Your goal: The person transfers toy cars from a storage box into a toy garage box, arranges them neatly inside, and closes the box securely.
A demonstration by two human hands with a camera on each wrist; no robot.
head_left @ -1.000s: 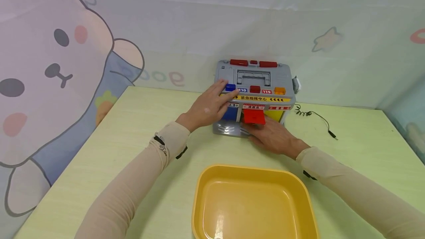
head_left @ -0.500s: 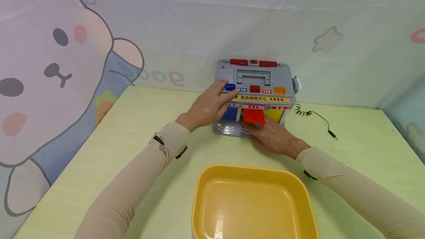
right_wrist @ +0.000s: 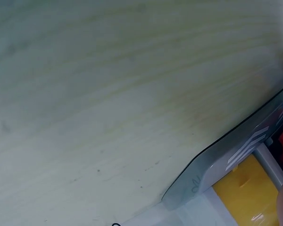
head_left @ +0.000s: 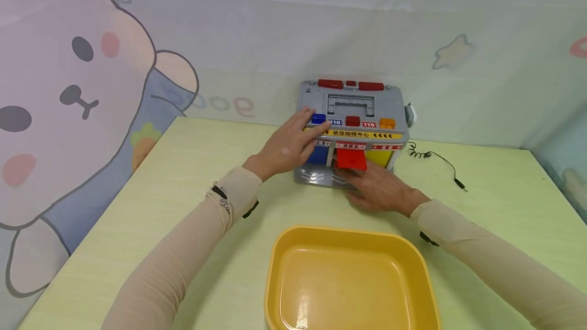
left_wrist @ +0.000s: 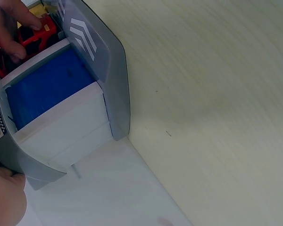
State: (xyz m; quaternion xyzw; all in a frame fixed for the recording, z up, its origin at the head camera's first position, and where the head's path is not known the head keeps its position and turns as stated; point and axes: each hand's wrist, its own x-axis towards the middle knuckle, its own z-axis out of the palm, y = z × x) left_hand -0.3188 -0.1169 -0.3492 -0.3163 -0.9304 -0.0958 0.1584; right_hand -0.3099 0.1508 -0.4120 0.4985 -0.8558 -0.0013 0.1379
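Observation:
A grey toy emergency station [head_left: 316, 100] stands at the back of the table against the wall. My left hand [head_left: 289, 144] rests on its left front corner, fingers laid straight over the roof by the blue button [head_left: 318, 118]. Under the raised red door [head_left: 351, 159], my right hand [head_left: 380, 187] reaches into the middle bay. The left wrist view shows its fingers on a red toy car [left_wrist: 48, 29] with black windows, pinching it as far as can be seen; the car is partly hidden. The blue door [left_wrist: 49, 89] and the yellow door [right_wrist: 245, 188] are down on either side.
A yellow tray [head_left: 350, 231] sits on the table in front of the station, between the forearms. To the right lies a coiled black cable [head_left: 431, 154] with a plug. A grey-white piece [head_left: 410, 114] sticks out from the station's right side.
The right hand's fingers have shifted slightly and spread a little at the middle bay. The left hand and the station have stayed in place.

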